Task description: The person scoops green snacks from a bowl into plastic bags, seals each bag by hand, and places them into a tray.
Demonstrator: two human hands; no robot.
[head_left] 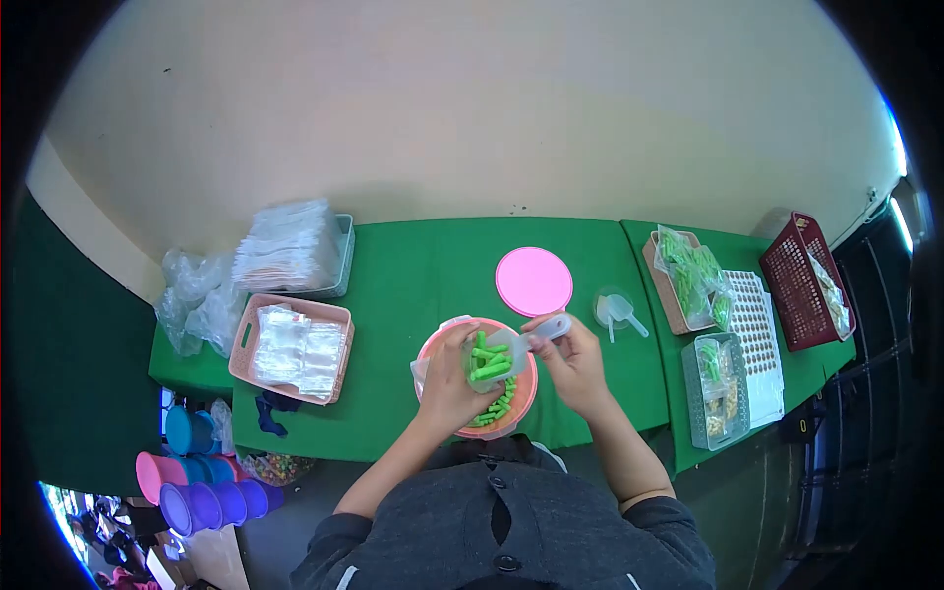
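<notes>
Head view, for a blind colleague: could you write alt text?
A person's right hand holds a translucent scoop of short green sticks, the left hand cupped close to it, above a pink tub holding more. A round pink lid lies beyond.

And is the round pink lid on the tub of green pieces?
No, the round pink lid lies flat on the green tablecloth, while the tub stands open.

Through the head camera I observe a charcoal shirt (423, 526): buttoned front, round dark buttons (507, 563), short dark sleeves (671, 521), narrow pale strips (346, 577).
</notes>
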